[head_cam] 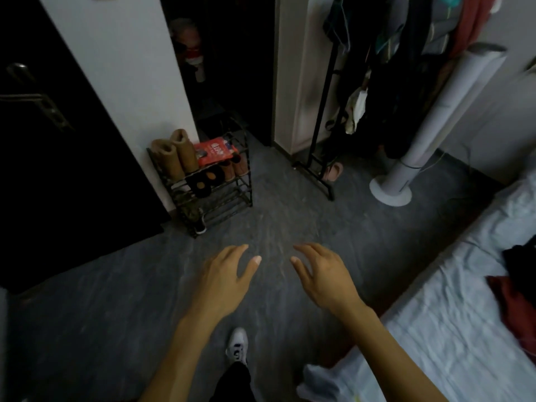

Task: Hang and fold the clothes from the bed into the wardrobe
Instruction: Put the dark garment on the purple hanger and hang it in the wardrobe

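**A:** Start at the left. What lies beyond the fingers?

**B:** Far to the left of the left-hand fingers there is a dark door (58, 146). Ahead of them and slightly left is a shoe rack (216, 195) with tan boots (177, 155) on its top shelf.

**A:** And the hands themselves?

**B:** The left hand (223, 282) and the right hand (324, 281) hang palms down over the grey floor (110, 303), near each other but apart. The fingers (233, 252) of both are spread wide and loosely bent, holding nothing. Their tips point away from the person. A white shoe (237, 342) shows lower down, between the forearms.

**A:** Straight ahead of the fingertips?

**B:** A dark opening (232, 82) between white panels. I cannot tell whether it is the wardrobe.

**A:** Past the right fingers?

**B:** Ahead and to the right is a black clothes rack (322, 111) loaded with hanging garments, and beside it a white tower fan (443, 111).

**A:** The clothes to be put away?

**B:** They are on the bed (435, 329), well apart to the right of the right-hand fingers. The bed's long axis runs diagonally from beside the right forearm up to the picture's right edge, and its sheet is pale and wrinkled. A black garment (519, 255) lies crumpled at the edge of view, and I cannot tell which way it points. Just below it, a red garment (509, 300) stretches from upper left to lower right and is cut off by the frame. Both are bunched, not folded.
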{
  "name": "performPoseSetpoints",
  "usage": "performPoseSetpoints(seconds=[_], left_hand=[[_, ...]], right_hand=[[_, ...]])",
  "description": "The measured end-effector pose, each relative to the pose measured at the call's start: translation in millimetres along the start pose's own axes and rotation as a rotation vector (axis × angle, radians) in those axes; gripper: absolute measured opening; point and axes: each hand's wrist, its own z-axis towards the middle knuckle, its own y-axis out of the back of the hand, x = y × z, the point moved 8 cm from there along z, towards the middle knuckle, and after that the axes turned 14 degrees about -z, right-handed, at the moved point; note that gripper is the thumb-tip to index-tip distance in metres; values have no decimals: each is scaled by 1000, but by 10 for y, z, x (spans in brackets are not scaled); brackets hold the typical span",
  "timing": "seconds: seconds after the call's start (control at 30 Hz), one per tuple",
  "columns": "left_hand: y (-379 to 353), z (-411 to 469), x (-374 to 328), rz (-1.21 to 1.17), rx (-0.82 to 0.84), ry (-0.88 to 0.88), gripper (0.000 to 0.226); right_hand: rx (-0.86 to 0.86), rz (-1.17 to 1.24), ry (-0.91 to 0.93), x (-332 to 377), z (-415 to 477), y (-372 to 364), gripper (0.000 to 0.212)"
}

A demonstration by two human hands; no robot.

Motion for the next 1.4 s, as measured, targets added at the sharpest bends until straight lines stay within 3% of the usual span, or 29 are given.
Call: performPoseSetpoints(seconds=[0.17, 0.3, 0.43, 0.63, 0.8, 1.03, 1.17, 1.4], left_hand=[[72, 974, -153, 13, 126, -137, 58], [80, 1646, -509, 24, 229, -291, 73], [-113, 2177, -849, 37, 328, -413, 59], [-728, 2925, -1341, 19, 467, -540, 80], [-1395, 3380, -2019, 37, 573, -687, 78], [-2036, 4207, -2818, 144, 664, -748, 64], [-2311, 4670, -3216, 128, 672, -800, 73], [-3050, 5468, -3787, 121, 783, -873, 62]], right_hand=[[-7, -89, -150, -155, 732, 136, 42], [-55, -102, -299, -399, 1099, 293, 45], [-94, -109, -446, -733, 1321, 359, 49], [-103, -103, -645, -1387, 1573, 383, 42], [-156, -66, -777, -2190, 1748, 453, 46], [-211, -14, -901, -3325, 2241, 811, 43], [-239, -3, -945, -3800, 2522, 1001, 44], [-254, -44, -1082, -4653, 2943, 1102, 43]])
